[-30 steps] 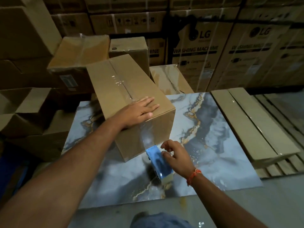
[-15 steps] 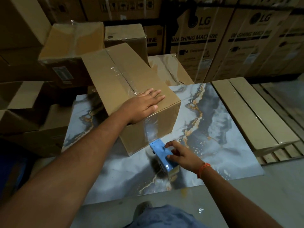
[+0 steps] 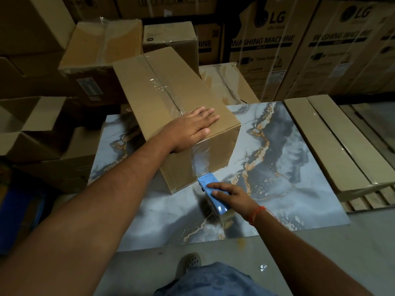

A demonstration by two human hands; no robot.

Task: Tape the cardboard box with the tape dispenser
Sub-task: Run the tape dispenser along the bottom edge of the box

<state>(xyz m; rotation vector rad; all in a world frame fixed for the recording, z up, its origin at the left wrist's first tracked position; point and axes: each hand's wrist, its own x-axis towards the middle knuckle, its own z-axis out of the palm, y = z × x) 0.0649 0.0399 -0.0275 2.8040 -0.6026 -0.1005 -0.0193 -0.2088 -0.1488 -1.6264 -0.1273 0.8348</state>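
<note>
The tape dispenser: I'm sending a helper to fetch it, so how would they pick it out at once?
Find the marbled blue-grey slab on the floor, with a cardboard box lying across its far left part. At the box's near face, low on the slab, the right hand grips the tape dispenser. It is the only bright blue thing among the brown cartons, and clear tape runs from it up the box.

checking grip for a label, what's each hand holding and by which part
The right hand grips the blue tape dispenser around its body, fingers over the top. The left hand holds nothing; it presses flat on top of the cardboard box.
</note>
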